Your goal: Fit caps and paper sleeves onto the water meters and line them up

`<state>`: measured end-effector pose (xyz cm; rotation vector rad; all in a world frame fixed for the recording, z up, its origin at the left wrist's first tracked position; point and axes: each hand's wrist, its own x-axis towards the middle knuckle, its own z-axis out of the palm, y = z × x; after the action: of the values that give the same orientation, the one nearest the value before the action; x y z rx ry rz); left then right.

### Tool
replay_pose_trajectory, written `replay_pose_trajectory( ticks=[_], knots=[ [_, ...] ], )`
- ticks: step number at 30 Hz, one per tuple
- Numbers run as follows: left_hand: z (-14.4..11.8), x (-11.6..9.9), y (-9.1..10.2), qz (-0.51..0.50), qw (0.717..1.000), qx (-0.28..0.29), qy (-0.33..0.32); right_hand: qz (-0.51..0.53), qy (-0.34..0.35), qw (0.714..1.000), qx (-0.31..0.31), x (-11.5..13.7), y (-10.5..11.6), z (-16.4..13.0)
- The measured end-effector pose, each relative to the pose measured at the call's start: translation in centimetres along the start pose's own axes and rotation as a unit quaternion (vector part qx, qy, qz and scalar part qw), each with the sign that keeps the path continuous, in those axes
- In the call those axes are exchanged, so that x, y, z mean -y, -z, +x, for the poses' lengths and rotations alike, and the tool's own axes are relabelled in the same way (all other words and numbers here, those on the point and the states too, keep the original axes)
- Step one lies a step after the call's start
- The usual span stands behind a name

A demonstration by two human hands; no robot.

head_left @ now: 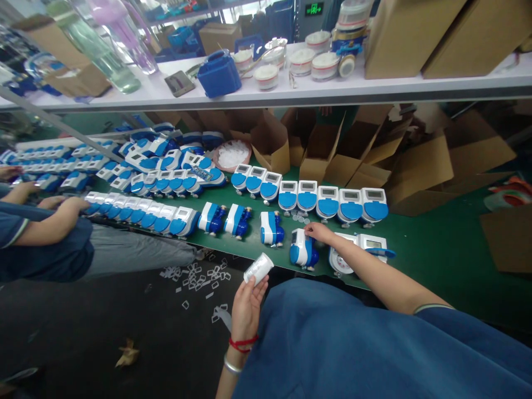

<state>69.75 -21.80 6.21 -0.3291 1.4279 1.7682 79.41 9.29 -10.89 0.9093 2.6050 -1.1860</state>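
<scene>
My left hand (248, 302) is closed around a white roll (259, 268) with faint grey patches, held in front of the bench edge. My right hand (319, 231) reaches over the bench, its fingers pinched at the top edge of a blue-and-white water meter (300, 247) lying on its side. Whatever is between those fingertips is too small to make out. Just right of it, partly behind my forearm, is a meter with its blue lid raised (376, 245). Several small clear discs (301, 217) lie on the bench beyond my right hand.
Rows of water meters (158, 180) stretch left along the green bench (419, 244), near a co-worker's arm (50, 227). Open cardboard boxes (419, 172) stand behind. A bowl of clear pieces (233, 155) is at the back. Overhead runs a loaded white shelf (316, 91). Scraps (199, 277) litter the floor.
</scene>
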Motion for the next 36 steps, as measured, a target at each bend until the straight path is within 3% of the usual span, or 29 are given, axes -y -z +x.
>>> replay_pose_trajectory(
  ticks=[8, 12, 15, 19, 21, 24, 36],
  knots=[
    [-0.3, 0.2, 0.2, -0.001, 1.000, 0.006, -0.002, -0.056, 0.019, 0.998, -0.014, -0.2, 0.1, -1.9],
    [-0.4, 0.5, 0.4, -0.003, 1.000, 0.022, -0.001, -0.039, 0.007, 0.997, -0.069, 1.4, 1.1, -3.3],
    [-0.6, 0.6, 0.3, 0.000, 0.999, 0.045, -0.010, 0.040, 0.036, 0.994, -0.092, 5.4, 2.0, -5.0],
    [-1.1, 0.5, -0.2, 0.023, 0.996, 0.075, -0.039, 0.200, 0.205, 0.958, -0.010, 12.8, 3.0, -8.1],
    [-1.3, 0.4, -0.6, 0.039, 0.994, 0.087, -0.054, 0.223, 0.279, 0.934, 0.019, 15.8, 3.4, -9.3],
    [-1.4, 0.3, -0.8, 0.059, 0.992, 0.084, -0.078, 0.217, 0.317, 0.923, 0.015, 18.3, 3.6, -10.2],
    [-1.1, 0.5, 0.3, 0.107, 0.986, 0.044, -0.120, 0.243, 0.313, 0.918, 0.014, 19.5, 2.6, -9.5]
  ],
)
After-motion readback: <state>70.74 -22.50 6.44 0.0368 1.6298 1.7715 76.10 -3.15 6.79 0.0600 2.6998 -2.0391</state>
